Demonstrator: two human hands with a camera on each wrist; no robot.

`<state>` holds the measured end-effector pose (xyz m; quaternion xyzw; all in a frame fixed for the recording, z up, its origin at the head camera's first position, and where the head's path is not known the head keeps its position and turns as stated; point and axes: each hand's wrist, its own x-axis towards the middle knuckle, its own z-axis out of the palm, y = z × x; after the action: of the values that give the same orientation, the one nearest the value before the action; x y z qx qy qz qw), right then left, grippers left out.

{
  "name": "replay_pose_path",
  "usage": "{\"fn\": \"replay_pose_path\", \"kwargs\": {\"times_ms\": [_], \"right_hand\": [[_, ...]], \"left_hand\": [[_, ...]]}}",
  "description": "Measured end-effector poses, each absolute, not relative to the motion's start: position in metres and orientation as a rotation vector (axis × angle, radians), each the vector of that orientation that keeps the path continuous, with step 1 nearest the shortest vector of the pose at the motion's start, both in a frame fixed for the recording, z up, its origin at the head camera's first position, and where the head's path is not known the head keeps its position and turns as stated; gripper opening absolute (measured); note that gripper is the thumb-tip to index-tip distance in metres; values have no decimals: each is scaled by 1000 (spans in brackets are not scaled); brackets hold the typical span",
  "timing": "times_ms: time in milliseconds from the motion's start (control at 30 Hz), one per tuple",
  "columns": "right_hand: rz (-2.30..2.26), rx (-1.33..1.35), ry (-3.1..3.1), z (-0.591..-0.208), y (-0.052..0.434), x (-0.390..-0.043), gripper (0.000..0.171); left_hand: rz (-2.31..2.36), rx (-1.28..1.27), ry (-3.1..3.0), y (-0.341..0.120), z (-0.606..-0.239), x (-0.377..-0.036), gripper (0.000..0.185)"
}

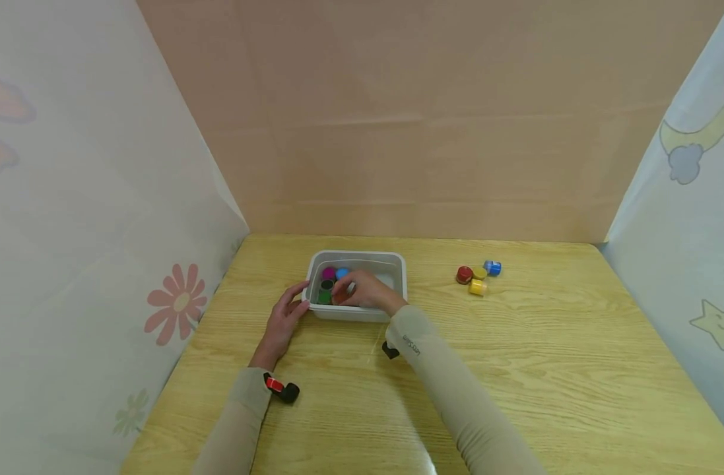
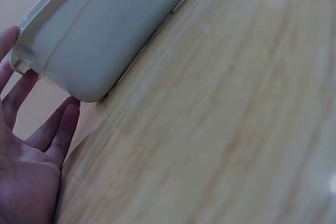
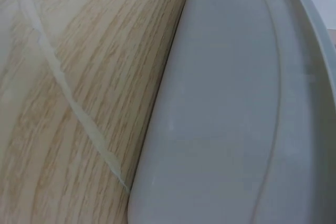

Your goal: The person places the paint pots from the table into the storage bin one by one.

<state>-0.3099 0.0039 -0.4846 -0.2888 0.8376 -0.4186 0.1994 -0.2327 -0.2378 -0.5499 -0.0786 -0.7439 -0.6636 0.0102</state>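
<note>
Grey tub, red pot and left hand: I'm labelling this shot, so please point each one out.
grey tub [image 1: 397,262]: head view, far right rim.
red pot [image 1: 464,274]: head view, its top.
left hand [image 1: 282,321]: head view, back of the hand.

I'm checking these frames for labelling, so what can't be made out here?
- Head view: whatever the right hand grips inside the grey tub; its own fingers cover it.
- Head view: the count of small pots in the tub; hand and rim hide some.
- Right wrist view: the hand is out of frame; only the tub wall shows.
- Left wrist view: the left hand is cut off by the edge.
</note>
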Motion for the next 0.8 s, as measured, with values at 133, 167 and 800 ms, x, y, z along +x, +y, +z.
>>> {"fn": "replay_pose_path", "kwargs": {"times_ms": [133, 167, 800], "right_hand": [[-1114, -827, 2385, -485, 3, -312, 24], [-1097, -834, 2396, -485, 3, -312, 24], [-1013, -866, 2465, -486, 4, -313, 24]], "left_hand": [[-2077, -252, -2317, -239, -551, -233, 48], [-2077, -252, -2316, -239, -552, -233, 48], [-2091, -260, -2303, -238, -551, -233, 48]]}}
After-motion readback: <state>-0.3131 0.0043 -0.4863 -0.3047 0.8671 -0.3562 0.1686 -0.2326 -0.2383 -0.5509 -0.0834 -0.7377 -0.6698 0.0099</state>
